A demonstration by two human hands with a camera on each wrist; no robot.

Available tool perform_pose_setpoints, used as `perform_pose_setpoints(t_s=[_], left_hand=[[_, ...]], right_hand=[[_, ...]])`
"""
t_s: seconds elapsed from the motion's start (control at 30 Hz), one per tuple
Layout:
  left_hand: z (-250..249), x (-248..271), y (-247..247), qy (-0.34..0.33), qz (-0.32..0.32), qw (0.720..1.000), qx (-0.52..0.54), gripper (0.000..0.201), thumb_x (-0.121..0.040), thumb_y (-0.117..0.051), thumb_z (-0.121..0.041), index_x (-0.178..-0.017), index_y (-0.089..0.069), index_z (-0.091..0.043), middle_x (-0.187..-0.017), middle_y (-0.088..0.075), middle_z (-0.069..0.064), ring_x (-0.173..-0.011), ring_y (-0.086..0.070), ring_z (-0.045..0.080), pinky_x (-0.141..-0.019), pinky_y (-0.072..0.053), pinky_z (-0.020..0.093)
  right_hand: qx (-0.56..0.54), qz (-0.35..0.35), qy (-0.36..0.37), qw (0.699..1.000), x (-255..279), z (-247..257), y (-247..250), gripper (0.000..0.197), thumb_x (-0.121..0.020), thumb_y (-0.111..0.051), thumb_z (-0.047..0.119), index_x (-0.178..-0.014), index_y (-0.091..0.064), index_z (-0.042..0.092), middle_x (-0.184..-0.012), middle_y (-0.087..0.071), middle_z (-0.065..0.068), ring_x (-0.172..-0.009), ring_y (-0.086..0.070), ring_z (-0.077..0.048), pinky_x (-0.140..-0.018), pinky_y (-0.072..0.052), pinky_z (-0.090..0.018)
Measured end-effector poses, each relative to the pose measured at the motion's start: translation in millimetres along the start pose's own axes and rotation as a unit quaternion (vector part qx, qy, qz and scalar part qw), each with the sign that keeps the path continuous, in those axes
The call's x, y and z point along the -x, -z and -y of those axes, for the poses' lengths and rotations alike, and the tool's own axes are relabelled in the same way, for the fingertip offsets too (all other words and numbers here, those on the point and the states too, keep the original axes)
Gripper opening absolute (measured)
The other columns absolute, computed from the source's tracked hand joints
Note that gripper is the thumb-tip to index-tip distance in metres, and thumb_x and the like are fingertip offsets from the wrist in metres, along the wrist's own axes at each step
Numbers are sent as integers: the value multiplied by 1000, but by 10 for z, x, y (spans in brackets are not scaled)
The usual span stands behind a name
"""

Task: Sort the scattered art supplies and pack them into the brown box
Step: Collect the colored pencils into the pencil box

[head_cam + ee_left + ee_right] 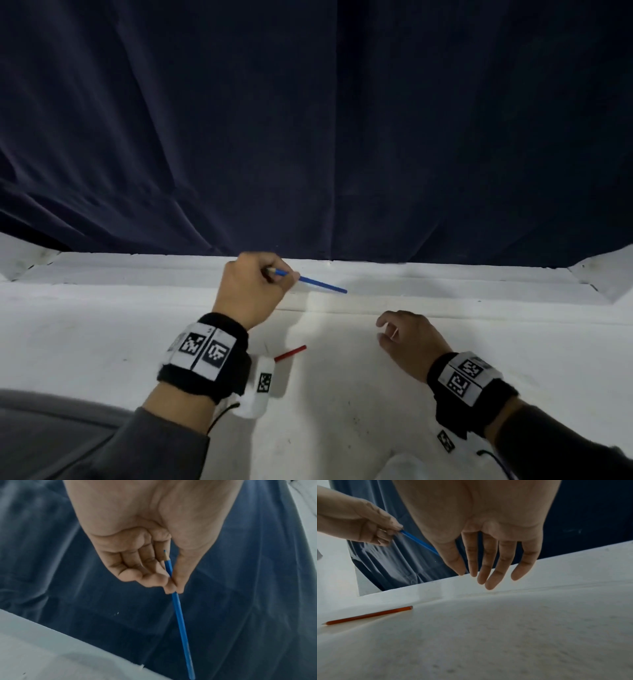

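My left hand (253, 284) is raised near the table's far edge and pinches a blue pencil (320, 283) between thumb and fingers. The wrist view shows the blue pencil (181, 626) with its sharpened tip inside my left hand (169, 582) and its shaft pointing away. A red pencil (290, 353) lies flat on the white table (342, 394), partly hidden behind my left wrist; the right wrist view also shows the red pencil (368, 615). My right hand (407, 337) hovers over the table, fingers (489, 566) loosely extended, holding nothing. No brown box is in view.
A dark blue curtain (308, 120) hangs right behind the table's far edge. White raised ledges (599, 277) flank the far corners. A grey surface (51, 428) fills the lower left corner.
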State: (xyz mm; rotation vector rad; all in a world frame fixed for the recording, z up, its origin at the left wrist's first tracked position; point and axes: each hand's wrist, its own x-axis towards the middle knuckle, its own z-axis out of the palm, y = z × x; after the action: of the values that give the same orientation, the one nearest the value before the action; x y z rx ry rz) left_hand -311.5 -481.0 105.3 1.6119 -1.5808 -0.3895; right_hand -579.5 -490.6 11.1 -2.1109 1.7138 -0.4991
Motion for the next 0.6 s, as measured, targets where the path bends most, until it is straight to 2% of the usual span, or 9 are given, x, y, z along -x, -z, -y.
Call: perform_pose_setpoints(t_s=[0.07, 0.1, 0.17, 0.2, 0.27, 0.33, 0.4, 0.5, 0.6], left_hand=[[-13, 189, 177, 6, -41, 998, 54, 12, -82, -79, -29, -73, -72, -24, -66, -66, -7, -56, -54, 5, -57, -41, 11], [-5, 316, 248, 10, -65, 994, 90, 13, -82, -79, -29, -73, -72, -24, -67, -66, -7, -58, -56, 7, -61, -45, 17], [-2, 607, 377, 29, -118, 980, 158, 16, -84, -78, -30, -74, -69, -22, -70, -67, -7, -63, -59, 12, -64, -48, 25], [-11, 754, 434, 37, -150, 971, 185, 18, -85, -76, -32, -75, -67, -20, -71, -66, -6, -66, -59, 12, -64, -47, 24], [-26, 1022, 534, 45, -193, 957, 213, 25, -89, -70, -34, -76, -62, -14, -73, -63, 0, -69, -58, 13, -63, -46, 20], [-38, 1259, 643, 37, -183, 958, 220, 31, -93, -63, -35, -74, -58, -10, -70, -56, 6, -68, -54, 19, -62, -45, 20], [-9, 1434, 776, 38, -166, 957, 234, 32, -94, -60, -34, -73, -56, -9, -65, -47, 8, -62, -43, 23, -58, -39, 22], [73, 1617, 951, 74, -162, 938, 299, 29, -95, -60, -31, -77, -57, -9, -67, -35, 6, -58, -31, 18, -54, -28, 28], [109, 1764, 1030, 81, -163, 929, 323, 28, -96, -59, -29, -85, -58, -3, -74, -32, 19, -61, -24, 33, -56, -22, 43]], right_hand=[[-22, 12, 41, 999, 18, 211, -31, 15, -90, -61, 26, -103, -67, 21, -90, -63, 7, -83, -59, -11, -80, -49, -27], [-27, 26, 68, 997, 23, 329, -71, 16, -90, -60, 25, -104, -67, 20, -92, -63, 5, -84, -60, -12, -81, -49, -27], [-10, 65, 118, 991, 29, 568, -215, 21, -93, -56, 26, -111, -65, 19, -104, -62, 3, -97, -59, -15, -90, -47, -30], [12, 90, 142, 986, 23, 685, -314, 27, -95, -52, 27, -119, -62, 19, -116, -59, 2, -109, -56, -16, -97, -44, -31], [77, 145, 187, 968, 16, 922, -532, 42, -98, -44, 26, -139, -45, 16, -146, -42, 0, -132, -41, -19, -109, -36, -37], [142, 194, 214, 947, 30, 1140, -732, 53, -100, -39, 24, -151, -25, 15, -159, -23, -1, -145, -24, -20, -115, -28, -44], [199, 202, 234, 930, 2, 1279, -894, 57, -99, -41, 19, -152, -21, 13, -158, -23, -3, -145, -24, -22, -113, -31, -46], [274, 180, 240, 914, -62, 1411, -987, 43, -96, -44, 14, -139, -41, 12, -146, -37, -3, -130, -40, -26, -99, -42, -48], [334, 160, 238, 898, -33, 1554, -916, 31, -95, -43, 12, -124, -53, 13, -133, -44, -5, -121, -47, -29, -93, -43, -45]])
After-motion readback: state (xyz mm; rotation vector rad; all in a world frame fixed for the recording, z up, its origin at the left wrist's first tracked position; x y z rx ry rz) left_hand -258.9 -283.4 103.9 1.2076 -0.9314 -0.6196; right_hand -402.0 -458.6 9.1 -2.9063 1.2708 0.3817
